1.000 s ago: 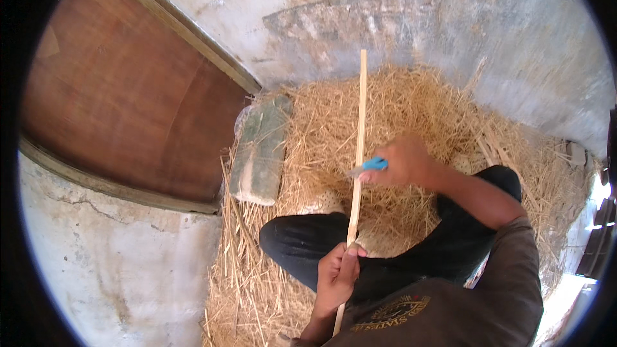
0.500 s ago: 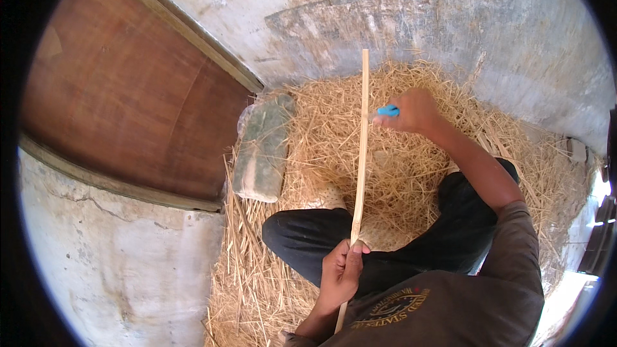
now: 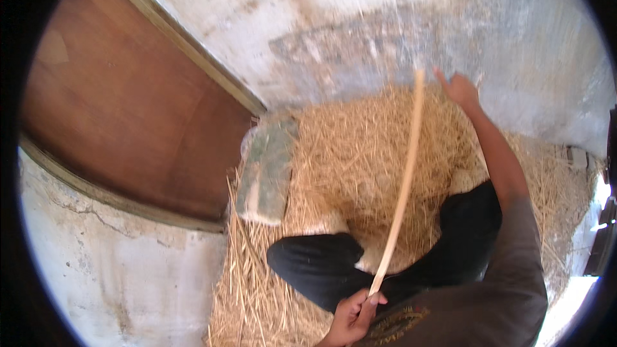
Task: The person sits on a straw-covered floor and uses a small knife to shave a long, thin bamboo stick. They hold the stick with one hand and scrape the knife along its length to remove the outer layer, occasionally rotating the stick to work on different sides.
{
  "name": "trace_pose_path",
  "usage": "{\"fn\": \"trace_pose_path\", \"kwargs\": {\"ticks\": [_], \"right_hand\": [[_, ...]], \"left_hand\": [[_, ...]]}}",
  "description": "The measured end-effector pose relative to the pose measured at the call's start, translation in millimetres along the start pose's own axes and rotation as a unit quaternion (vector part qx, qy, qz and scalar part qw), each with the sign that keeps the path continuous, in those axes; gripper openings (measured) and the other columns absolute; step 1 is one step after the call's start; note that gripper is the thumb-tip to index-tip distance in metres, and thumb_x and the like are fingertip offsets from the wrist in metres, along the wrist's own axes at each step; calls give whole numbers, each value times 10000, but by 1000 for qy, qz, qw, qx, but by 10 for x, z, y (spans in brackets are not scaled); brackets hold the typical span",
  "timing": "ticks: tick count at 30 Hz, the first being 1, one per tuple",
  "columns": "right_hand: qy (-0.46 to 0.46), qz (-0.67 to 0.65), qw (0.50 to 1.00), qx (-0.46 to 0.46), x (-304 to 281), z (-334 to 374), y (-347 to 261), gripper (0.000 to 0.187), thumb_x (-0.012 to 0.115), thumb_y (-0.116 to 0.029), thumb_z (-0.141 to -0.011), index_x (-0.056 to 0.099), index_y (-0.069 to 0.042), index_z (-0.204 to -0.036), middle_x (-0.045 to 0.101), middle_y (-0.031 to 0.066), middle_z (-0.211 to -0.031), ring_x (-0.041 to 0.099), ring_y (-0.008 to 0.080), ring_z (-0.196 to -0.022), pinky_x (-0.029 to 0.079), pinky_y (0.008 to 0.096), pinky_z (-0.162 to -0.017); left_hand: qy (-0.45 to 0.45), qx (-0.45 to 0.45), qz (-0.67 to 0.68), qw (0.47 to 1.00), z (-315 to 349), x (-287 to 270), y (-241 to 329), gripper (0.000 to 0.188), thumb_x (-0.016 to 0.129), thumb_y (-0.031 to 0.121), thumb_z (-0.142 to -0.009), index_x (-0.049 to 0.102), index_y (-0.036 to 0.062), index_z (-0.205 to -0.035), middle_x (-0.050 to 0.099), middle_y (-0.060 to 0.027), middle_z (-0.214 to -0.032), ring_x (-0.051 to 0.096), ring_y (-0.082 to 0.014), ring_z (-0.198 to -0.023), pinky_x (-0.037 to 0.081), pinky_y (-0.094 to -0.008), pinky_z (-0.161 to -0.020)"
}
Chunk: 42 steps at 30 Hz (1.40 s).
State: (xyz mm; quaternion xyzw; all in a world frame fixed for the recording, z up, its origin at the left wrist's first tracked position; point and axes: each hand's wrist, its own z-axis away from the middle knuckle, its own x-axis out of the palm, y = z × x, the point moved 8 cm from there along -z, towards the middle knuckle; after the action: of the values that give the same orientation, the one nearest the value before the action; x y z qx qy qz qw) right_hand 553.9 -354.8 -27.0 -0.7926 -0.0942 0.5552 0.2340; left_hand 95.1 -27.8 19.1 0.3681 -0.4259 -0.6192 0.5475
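A long, pale strip of split bamboo (image 3: 403,199) slants up and away from my lap, bending slightly. My left hand (image 3: 357,316) is closed round its lower part, close to my shirt. Beside the strip's far tip, just to the right, is my right hand (image 3: 460,88), curled with one digit pointing toward the wall. The blue-handled knife it gripped a moment before is hidden by the hand now, and motion blurs the fingers. A small gap shows between this hand and the strip.
Straw-like shavings (image 3: 360,135) cover the ground around my crossed legs (image 3: 315,260). To the left lies a greenish-grey stone block (image 3: 267,170), near a brown wooden panel (image 3: 135,103) in a frame. A stained plaster wall (image 3: 373,45) rises beyond the shavings.
My right hand has gone up and to the right, from the strip's side to beyond its tip. The strip's far end has swung right, and my left hand sits slightly lower and further right.
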Motion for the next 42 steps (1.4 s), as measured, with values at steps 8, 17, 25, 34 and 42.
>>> {"fn": "trace_pose_path", "kwargs": {"ticks": [8, 17, 25, 34, 42], "right_hand": [[-232, -123, 942, -210, -316, 1356, -1465, 747, 479, -746, -800, 520, -51, -531, 415, 76, -439, 449, 219, -417, 374, 389, -431], [-194, -110, 899, -377, -418, 2080, -1917, 752, 467, -800, -742, 603, -87, -546, 514, 102, -447, 548, 277, -407, 423, 394, -410], [-158, -106, 883, -428, -479, 2281, -2065, 763, 456, -794, -755, 615, -74, -560, 538, 113, -463, 560, 283, -415, 421, 392, -405], [-202, -127, 861, -448, -483, 2494, -2101, 730, 512, -776, -734, 598, -77, -542, 516, 109, -445, 553, 276, -406, 417, 388, -395], [-212, -125, 829, -503, -483, 2735, -2117, 654, 535, -714, -778, 627, -105, -556, 485, 88, -416, 527, 262, -369, 402, 380, -368]], "left_hand": [[111, 18, 15, 993, -792, -252, 305, 323, 480, 169, -991, 546, 18, -1268, 463, 41, -640, 399, -23, -523, 312, -182, -480], [98, 57, 159, 981, -988, -173, 467, 356, 492, 175, -987, 516, 11, -1302, 454, 26, -714, 370, -25, -563, 300, -165, -515], [171, 200, -182, 947, -826, -283, 696, 307, 530, 50, -940, 549, -55, -1228, 536, -59, -716, 461, -105, -602, 404, -232, -560], [214, 231, -350, 882, -670, -291, 863, 272, 597, -4, -824, 637, -48, -1089, 537, -180, -658, 541, -283, -527, 449, -316, -527], [252, 222, -405, 851, -691, -308, 832, 322, 649, 51, -790, 661, 1, -1108, 513, -101, -602, 531, -238, -469, 423, -331, -457]]}}
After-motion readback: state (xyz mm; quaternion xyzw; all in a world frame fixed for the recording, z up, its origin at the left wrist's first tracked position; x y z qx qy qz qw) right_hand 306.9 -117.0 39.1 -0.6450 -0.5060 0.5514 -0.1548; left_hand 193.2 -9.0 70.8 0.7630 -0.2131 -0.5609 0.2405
